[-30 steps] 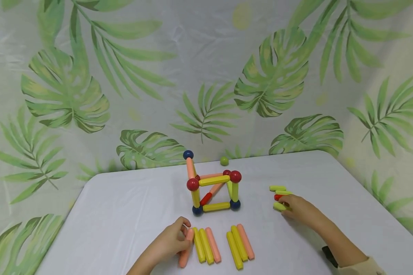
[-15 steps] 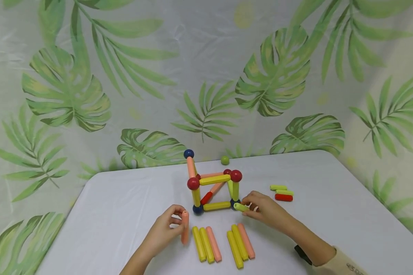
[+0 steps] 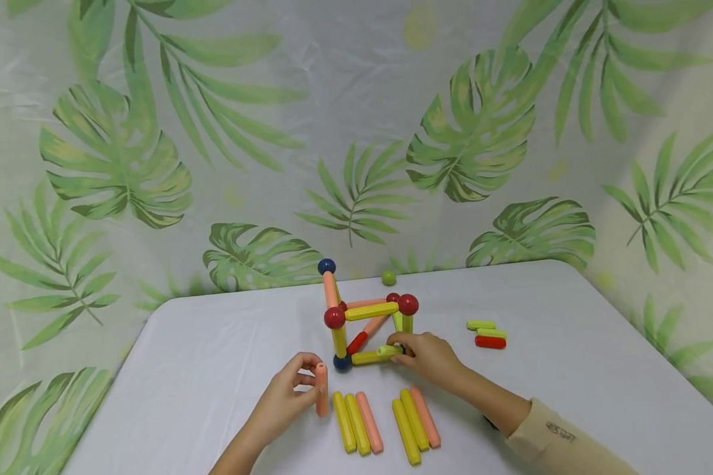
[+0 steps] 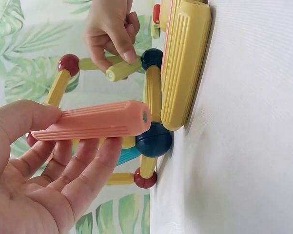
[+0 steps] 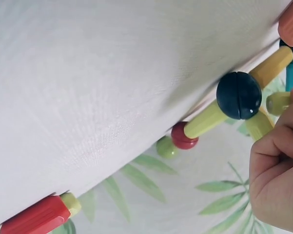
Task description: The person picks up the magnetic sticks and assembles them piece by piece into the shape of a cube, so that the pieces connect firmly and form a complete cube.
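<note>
My left hand pinches an orange-pink magnetic stick between thumb and fingers; it stands upright left of the model in the head view. With thumb and forefinger my right hand holds a short lime-green stick at the model's front right corner, overlapping the lower front bar. The model is a frame of yellow, pink and green sticks joined by red balls and dark blue balls. A pink stick topped by a blue ball rises from its left side.
Two yellow sticks and a pink one lie before the model, with a similar trio to their right. Two short green sticks and a red one lie farther right. A green ball sits at the table's back edge.
My right hand has picked up a short green stick on the right and carried it left to the model. My left hand has lifted the pink stick and turned it upright.
</note>
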Motion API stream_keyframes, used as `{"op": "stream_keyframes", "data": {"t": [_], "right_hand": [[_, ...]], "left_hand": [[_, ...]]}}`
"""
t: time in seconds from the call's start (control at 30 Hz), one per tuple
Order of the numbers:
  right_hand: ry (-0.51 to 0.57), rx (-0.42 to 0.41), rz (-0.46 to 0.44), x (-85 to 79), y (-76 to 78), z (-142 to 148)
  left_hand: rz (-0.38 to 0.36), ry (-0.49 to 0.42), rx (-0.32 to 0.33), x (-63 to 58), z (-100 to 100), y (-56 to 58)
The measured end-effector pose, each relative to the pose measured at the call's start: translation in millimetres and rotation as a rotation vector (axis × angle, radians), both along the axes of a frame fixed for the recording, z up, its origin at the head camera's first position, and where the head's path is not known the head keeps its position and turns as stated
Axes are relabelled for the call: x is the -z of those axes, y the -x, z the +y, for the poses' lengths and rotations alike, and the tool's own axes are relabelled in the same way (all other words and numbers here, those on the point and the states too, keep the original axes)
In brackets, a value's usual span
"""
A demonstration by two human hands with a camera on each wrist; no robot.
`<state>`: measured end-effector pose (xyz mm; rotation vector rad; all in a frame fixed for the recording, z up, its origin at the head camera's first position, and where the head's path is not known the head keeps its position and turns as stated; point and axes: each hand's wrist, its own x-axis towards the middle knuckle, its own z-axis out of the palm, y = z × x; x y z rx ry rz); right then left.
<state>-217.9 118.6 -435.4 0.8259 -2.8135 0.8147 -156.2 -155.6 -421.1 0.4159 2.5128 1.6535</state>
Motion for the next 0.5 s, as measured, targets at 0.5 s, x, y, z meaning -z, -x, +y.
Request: {"op": "stream_keyframes", "data": {"t": [0.5], "right_hand": [[-0.06, 0.02, 0.033, 2.4, 2.2, 0.3]], "left_hand": [[0.119, -0.24, -0.051, -16.8, 22.2, -15.8]]}}
